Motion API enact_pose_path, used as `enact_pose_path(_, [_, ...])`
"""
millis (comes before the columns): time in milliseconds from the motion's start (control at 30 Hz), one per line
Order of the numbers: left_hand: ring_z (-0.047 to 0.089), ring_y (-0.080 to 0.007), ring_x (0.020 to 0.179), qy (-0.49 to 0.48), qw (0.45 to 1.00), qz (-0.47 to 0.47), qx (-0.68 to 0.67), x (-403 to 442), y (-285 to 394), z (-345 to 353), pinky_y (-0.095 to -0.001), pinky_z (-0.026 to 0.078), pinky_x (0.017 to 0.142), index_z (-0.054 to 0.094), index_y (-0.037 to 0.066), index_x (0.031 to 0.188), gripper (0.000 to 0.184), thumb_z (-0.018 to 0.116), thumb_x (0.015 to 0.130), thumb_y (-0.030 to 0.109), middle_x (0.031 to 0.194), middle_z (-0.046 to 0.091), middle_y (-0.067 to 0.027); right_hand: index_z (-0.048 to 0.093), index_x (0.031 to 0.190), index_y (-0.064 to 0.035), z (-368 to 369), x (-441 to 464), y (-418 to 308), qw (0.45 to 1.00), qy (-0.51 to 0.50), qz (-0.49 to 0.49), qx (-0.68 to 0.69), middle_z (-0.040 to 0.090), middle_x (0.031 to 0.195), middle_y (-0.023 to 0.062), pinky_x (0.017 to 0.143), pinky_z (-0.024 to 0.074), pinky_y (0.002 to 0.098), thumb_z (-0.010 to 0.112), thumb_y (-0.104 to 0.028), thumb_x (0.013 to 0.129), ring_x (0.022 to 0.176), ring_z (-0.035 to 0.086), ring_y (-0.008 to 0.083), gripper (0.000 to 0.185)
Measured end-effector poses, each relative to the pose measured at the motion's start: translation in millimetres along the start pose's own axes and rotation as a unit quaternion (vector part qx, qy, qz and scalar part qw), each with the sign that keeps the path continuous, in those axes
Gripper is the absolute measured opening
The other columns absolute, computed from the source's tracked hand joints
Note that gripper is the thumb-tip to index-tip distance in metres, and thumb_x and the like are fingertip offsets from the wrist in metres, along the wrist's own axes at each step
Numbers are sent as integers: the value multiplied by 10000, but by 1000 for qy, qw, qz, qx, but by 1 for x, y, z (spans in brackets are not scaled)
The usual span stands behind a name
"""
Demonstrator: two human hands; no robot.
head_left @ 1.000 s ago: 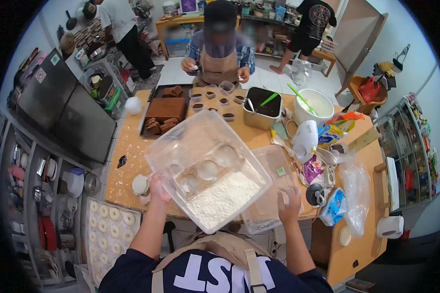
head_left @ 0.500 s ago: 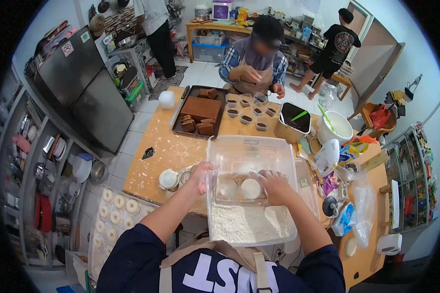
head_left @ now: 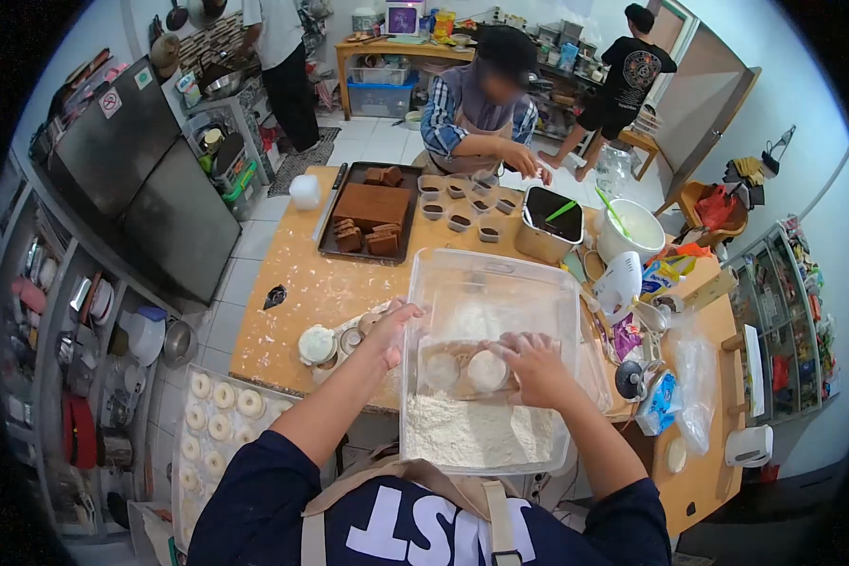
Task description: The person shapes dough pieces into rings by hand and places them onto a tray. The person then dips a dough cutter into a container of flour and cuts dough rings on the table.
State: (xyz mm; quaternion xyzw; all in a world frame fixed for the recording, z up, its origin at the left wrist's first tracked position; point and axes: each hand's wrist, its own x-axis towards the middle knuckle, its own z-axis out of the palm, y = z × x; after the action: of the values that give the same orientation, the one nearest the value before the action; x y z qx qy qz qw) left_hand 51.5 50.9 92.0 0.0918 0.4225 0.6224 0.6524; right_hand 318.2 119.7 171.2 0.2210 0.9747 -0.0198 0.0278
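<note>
A large clear plastic bin (head_left: 568, 311) is in front of me, with loose white flour (head_left: 476, 429) heaped across its near half. My left hand (head_left: 393, 335) is closed around the bin's left rim. Inside the bin is my right hand (head_left: 533, 370), its curved fingers at the edge of a round, white, floured piece (head_left: 487, 372); its thumb is hidden. A second round, paler shape (head_left: 442, 372) shows just left of that piece. Left of the bin, near my left forearm, stand a white-topped jar (head_left: 317, 345) and small round metal pieces (head_left: 351, 341).
Ring-shaped dough pieces (head_left: 219, 427) lie on a tray at lower left. Across the wooden table (head_left: 288, 255) are a tray of brown cake (head_left: 373, 206), several small cups (head_left: 458, 223), a metal tin (head_left: 543, 243) and a hand mixer (head_left: 619, 280). A co-worker (head_left: 481, 123) stands opposite.
My view has shifted slightly. My left hand stays on the bin's rim, and my right hand stays by the round piece. The co-worker opposite has brought both hands together near the tin.
</note>
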Motion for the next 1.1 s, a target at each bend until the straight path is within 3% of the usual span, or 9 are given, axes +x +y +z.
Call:
enact_pose_path(100, [523, -203, 932, -3, 1000, -28, 10, -14, 10, 17, -414, 509, 808, 379, 163, 972, 285, 574, 771, 109, 999, 475, -48, 353, 1380, -222, -15, 4, 19, 993, 40, 64, 94, 418, 1303, 102, 937, 342, 486, 805, -265, 548, 1161, 413, 355, 948])
enact_pose_path(200, [516, -198, 951, -20, 1000, -17, 6, -6, 1, 18, -413, 497, 851, 379, 155, 958, 272, 574, 779, 90, 1011, 473, -47, 392, 1355, -230, -26, 23, 33, 991, -25, 110, 75, 409, 1329, 99, 969, 354, 505, 794, -277, 588, 1205, 399, 347, 867])
enact_pose_path(367, [493, -186, 987, -40, 999, 1, -1, 6, -6, 10, -417, 475, 895, 373, 151, 944, 282, 585, 771, 81, 1041, 451, -50, 346, 1376, -216, 0, 36, 52, 992, 40, 110, 36, 336, 1393, 138, 1042, 269, 535, 814, -274, 587, 1290, 308, 362, 919])
enact_pose_path(500, [559, -221, 895, -13, 1000, 7, 5, 12, -11, 5, -365, 527, 783, 428, 134, 1087, 315, 546, 797, 98, 1033, 489, -63, 297, 1396, -227, 9, 43, 53, 993, 40, 107, 31, 328, 1396, 145, 1044, 266, 527, 816, -281, 589, 1294, 302, 366, 961])
enact_pose_path(600, [543, -210, 933, -34, 999, -15, 2, 14, -9, 3, -374, 506, 832, 417, 138, 1044, 301, 566, 786, 95, 1048, 473, -61, 274, 1399, -235, -12, 50, 48, 976, -71, 191, 77, 364, 1355, 142, 1034, 280, 519, 811, -297, 594, 1267, 335, 359, 970])
enact_pose_path(700, [506, -194, 976, -38, 999, -32, -7, 14, -6, 9, -393, 465, 913, 394, 152, 958, 296, 607, 762, 90, 1059, 448, -47, 441, 1297, -189, -22, 43, 35, 984, -4, 167, 56, 445, 1231, 118, 961, 349, 516, 804, -296, 541, 1164, 427, 325, 845])
enact_pose_path(800, [519, -214, 983, -31, 999, -20, -3, 9, -2, 9, -392, 478, 887, 397, 149, 996, 321, 616, 766, 106, 1076, 467, -58, 450, 1286, -214, 1, 30, 38, 957, 265, 45, -111, 454, 1199, 118, 962, 337, 481, 769, -219, 553, 1109, 448, 313, 799])
enact_pose_path(1000, [546, -219, 955, -33, 999, -22, 5, 8, 2, 14, -384, 520, 779, 396, 156, 1046, 344, 606, 775, 124, 1065, 486, -67, 448, 1306, -216, 14, 16, 38, 913, 390, 55, -106, 459, 1177, 127, 998, 286, 469, 734, -186, 588, 1143, 409, 317, 773])
enact_pose_path(1100, [553, -215, 945, -37, 999, -27, -4, 10, -3, 9, -392, 526, 753, 392, 159, 1068, 345, 573, 778, 116, 1072, 482, -65, 438, 1318, -225, -5, 21, 33, 971, 215, 91, -42, 445, 1210, 132, 1008, 276, 475, 742, -192, 583, 1162, 396, 322, 795])
